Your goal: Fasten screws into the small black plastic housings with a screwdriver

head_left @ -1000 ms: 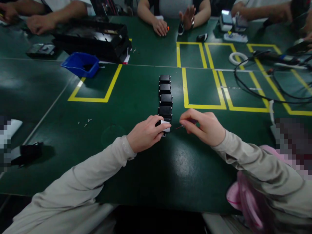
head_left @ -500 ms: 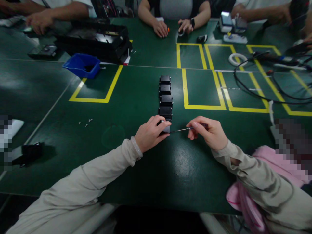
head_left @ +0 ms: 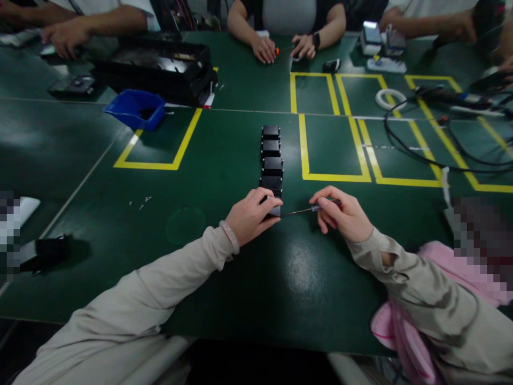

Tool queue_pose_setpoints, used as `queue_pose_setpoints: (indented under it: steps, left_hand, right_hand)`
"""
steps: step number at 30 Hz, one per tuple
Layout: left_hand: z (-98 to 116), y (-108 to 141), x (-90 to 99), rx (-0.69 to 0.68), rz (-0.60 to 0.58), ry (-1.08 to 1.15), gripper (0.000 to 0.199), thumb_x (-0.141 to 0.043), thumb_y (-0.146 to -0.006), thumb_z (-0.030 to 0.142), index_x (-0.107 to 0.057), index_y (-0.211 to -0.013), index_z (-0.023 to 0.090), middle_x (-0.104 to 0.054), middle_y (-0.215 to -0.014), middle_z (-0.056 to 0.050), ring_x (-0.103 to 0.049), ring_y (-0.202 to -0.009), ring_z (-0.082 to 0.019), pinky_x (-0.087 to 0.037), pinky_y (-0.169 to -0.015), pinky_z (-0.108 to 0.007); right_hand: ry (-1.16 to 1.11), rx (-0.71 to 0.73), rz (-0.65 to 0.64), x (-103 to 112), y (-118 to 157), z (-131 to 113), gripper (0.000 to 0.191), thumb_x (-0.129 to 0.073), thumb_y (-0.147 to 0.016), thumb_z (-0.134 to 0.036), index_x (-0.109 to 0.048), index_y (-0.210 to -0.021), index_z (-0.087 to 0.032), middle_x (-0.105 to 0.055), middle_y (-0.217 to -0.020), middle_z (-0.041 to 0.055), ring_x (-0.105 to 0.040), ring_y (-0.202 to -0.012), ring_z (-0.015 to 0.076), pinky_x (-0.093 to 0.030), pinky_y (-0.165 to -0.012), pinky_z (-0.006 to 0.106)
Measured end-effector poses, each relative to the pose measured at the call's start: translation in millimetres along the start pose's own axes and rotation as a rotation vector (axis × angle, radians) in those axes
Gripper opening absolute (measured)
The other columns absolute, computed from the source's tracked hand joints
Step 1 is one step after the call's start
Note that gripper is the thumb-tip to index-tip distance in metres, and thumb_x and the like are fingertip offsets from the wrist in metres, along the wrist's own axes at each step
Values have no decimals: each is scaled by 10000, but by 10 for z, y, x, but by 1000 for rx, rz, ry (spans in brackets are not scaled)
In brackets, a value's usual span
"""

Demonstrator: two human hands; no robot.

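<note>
My left hand [head_left: 253, 216] grips a small black block [head_left: 273, 208] at the near end of a row, its thumb and fingers around the sides. Beyond it, several black blocks [head_left: 273, 164] with small shiny screws at their edges stand in a line on the green table [head_left: 232, 144]. My right hand [head_left: 340, 214] is closed on a screwdriver [head_left: 315, 208]. The thin shaft points left, and its tip meets the right side of the held block. Part of the block is hidden under my left fingers.
Several small screws [head_left: 144, 202] lie at the left, below a blue bin [head_left: 138, 109]. Black trays [head_left: 160, 67] stand at the back left. Cables [head_left: 401, 144] and a white tape ring [head_left: 390, 99] are at the right. Pink cloth [head_left: 449, 267] lies by my right arm. Other people's hands [head_left: 264, 49] rest across the table.
The fingers of my right hand have shifted on the screwdriver, showing more of its clear handle. My left hand and the block have moved very slightly right.
</note>
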State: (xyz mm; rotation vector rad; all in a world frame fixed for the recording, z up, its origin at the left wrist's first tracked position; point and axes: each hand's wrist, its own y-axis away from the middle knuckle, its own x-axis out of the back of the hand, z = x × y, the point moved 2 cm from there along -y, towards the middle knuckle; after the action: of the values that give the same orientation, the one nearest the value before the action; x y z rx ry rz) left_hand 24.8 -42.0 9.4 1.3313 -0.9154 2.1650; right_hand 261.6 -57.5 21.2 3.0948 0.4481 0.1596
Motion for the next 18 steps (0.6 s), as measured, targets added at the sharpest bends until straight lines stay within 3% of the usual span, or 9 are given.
queue_pose_setpoints:
  steps: [6,13,18]
  left_hand:
    - [-12,4,6,7,4,42,283,-667,-887,236,-585,-1152,177,-575,-1170,-100,-573,-1065,-235,-534,-902,-389]
    - [-24,8,4,5,4,66,291,-661,-891,234,-579,-1164,176,-573,-1175,-104,-564,-1076,-239,-525,-917,-400]
    - [-29,15,2,-1,6,68,306,-668,-875,210,-578,-1166,171,-569,-1183,-104,-561,-1068,-238,-524,-913,-396]
  right_hand:
    - [-31,11,-27,16,-16,15,261,-594,-940,-414,-524,-1032,-180,-549,-529,-93,-541,-406,84,-426,-438,215]
    - [-46,-24,-12,4,-23,41,284,-566,-949,-462,-561,-930,-179,-391,-416,-130,-481,-346,83,-355,-393,208]
    - [-76,-14,-29,10,-21,38,271,-610,-929,-423,-522,-1026,-185,-532,-530,-101,-532,-401,82,-423,-433,216]
